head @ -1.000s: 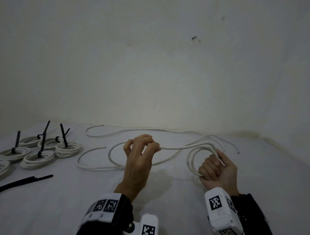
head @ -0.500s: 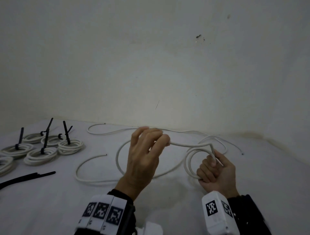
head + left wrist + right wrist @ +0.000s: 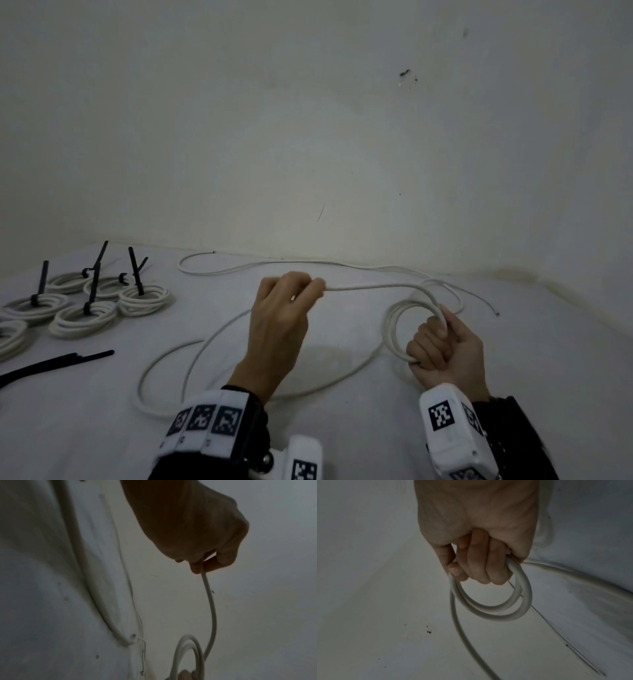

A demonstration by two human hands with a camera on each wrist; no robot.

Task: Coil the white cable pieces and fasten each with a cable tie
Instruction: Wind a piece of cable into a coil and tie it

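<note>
A white table is backed by a pale wall. Across the table a white cable is spread, its slack looping below and left of the left grip. Left of that grip, well apart, a group of coiled cables is seen, each bound with a black cable tie that stands up. Nearer the left edge, a bundle of spare cable ties is laid flat. The left hand is raised, and the cable is pinched between its fingertips. From there the strand is led rightward to the right hand, whose fingers are curled round two small loops of the cable, held clear of the table.
</note>
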